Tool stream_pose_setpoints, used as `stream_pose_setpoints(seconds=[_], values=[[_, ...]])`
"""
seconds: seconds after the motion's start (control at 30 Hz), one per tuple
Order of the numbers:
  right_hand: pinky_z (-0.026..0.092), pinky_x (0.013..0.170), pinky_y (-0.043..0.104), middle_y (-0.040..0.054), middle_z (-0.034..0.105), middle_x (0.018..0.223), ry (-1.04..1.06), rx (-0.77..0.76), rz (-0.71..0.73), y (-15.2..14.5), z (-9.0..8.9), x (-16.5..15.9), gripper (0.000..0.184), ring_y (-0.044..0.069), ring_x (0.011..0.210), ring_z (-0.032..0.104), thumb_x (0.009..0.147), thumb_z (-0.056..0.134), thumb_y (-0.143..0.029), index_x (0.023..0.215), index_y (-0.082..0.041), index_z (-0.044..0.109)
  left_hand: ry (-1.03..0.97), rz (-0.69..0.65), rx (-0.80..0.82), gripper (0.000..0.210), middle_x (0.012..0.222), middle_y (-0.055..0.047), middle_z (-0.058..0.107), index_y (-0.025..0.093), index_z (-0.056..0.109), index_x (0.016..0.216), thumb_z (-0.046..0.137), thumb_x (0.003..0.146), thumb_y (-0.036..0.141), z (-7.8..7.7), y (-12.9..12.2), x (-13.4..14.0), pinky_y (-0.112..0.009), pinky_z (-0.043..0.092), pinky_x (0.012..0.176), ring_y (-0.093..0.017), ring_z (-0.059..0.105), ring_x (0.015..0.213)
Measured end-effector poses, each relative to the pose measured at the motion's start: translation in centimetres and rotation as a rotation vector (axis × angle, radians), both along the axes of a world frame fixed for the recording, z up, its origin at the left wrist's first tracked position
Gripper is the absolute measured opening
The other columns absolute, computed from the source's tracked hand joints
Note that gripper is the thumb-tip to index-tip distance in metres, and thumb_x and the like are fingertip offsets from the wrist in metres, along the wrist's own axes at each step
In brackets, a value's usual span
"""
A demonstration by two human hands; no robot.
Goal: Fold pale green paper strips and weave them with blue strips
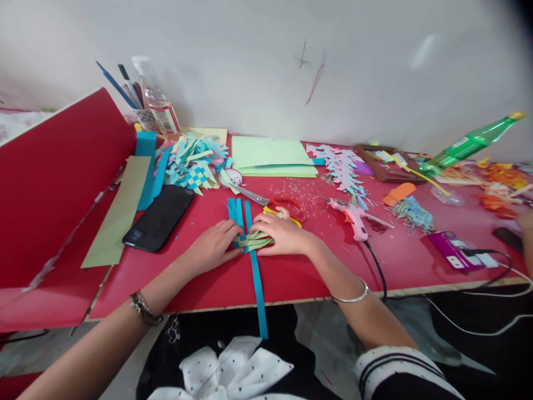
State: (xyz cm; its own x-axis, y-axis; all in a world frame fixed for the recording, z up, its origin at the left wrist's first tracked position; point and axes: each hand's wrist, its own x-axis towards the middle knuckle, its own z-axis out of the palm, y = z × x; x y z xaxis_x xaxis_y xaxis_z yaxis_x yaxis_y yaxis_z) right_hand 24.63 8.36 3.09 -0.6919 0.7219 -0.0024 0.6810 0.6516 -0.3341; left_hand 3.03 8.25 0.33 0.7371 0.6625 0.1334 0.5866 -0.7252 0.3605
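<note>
Blue paper strips [238, 210] lie upright on the red table, interlaced with pale green paper strips [260, 240] running crosswise. My left hand [215, 244] grips the weave's left side, thumb below and fingers above. From the right, my right hand [283, 232] has its fingers closed about the green strips' ends; its palm hides part of them. One long blue strip [257, 289] hangs over the table's front edge. Just beyond my right hand lie red-handled scissors [287, 204], with a yellow handle [296, 223] partly under the fingers.
A black phone [159, 218] lies left. Behind are a woven paper pile [197, 166] and green sheets [270, 150]. A pink glue gun [353, 218], its cord over the edge, a purple power box [453, 251] and a tilted green bottle [466, 145] are right. Another person's arm [528, 239] shows far right.
</note>
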Motion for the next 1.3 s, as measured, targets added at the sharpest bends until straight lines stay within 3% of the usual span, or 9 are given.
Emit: stream_pose_setpoints(seconds=[0.2, 0.37, 0.73, 1.0, 1.3], values=[[0.021, 0.094, 0.037, -0.0018, 0.060, 0.090, 0.093, -0.043, -0.007, 0.2, 0.2, 0.1, 0.019, 0.013, 0.090, 0.055, 0.081, 0.049, -0.039, 0.088, -0.024, 0.058, 0.045, -0.169, -0.021, 0.022, 0.072, 0.001, 0.051, 0.019, 0.051, 0.078, 0.057, 0.070, 0.038, 0.9, 2.7, 0.5, -0.024, 0.035, 0.060, -0.014, 0.048, 0.063], [0.022, 0.093, 0.036, 0.0004, 0.059, 0.096, 0.054, 0.026, 0.017, 0.1, -0.8, -0.1, 0.013, 0.014, 0.094, 0.052, 0.080, 0.052, -0.032, 0.087, -0.023, 0.059, 0.054, -0.230, 0.011, 0.017, 0.075, 0.000, 0.051, 0.018, 0.051, 0.074, 0.055, 0.070, 0.035, 0.3, 3.3, 0.5, -0.025, 0.034, 0.064, -0.015, 0.049, 0.069], [0.011, 0.099, 0.041, 0.0038, 0.051, 0.110, 0.037, -0.037, 0.116, 0.8, -1.1, 0.3, 0.035, 0.018, 0.107, 0.045, 0.070, 0.061, -0.046, 0.096, -0.023, 0.056, 0.064, -0.211, -0.028, 0.022, 0.078, -0.001, 0.051, 0.019, 0.052, 0.082, 0.054, 0.072, 0.038, -0.1, 3.1, 0.0, -0.027, 0.033, 0.066, -0.016, 0.048, 0.072], [0.014, 0.099, 0.036, 0.0036, 0.055, 0.113, 0.071, -0.002, 0.088, -0.1, -1.2, 0.5, 0.031, 0.015, 0.106, 0.048, 0.079, 0.053, -0.044, 0.101, -0.022, 0.056, 0.033, -0.151, -0.076, 0.018, 0.077, 0.001, 0.052, 0.020, 0.052, 0.079, 0.053, 0.074, 0.037, 0.2, 2.4, 0.4, -0.028, 0.029, 0.068, -0.015, 0.049, 0.074], [0.008, 0.101, 0.038, -0.0006, 0.057, 0.106, 0.097, -0.037, 0.054, -0.1, -0.8, 1.2, 0.017, 0.012, 0.100, 0.053, 0.083, 0.049, -0.035, 0.085, -0.022, 0.060, -0.045, -0.145, -0.185, 0.010, 0.083, 0.002, 0.054, 0.021, 0.054, 0.081, 0.051, 0.078, 0.030, -0.1, 1.9, 0.4, -0.028, 0.024, 0.076, -0.013, 0.050, 0.081]])
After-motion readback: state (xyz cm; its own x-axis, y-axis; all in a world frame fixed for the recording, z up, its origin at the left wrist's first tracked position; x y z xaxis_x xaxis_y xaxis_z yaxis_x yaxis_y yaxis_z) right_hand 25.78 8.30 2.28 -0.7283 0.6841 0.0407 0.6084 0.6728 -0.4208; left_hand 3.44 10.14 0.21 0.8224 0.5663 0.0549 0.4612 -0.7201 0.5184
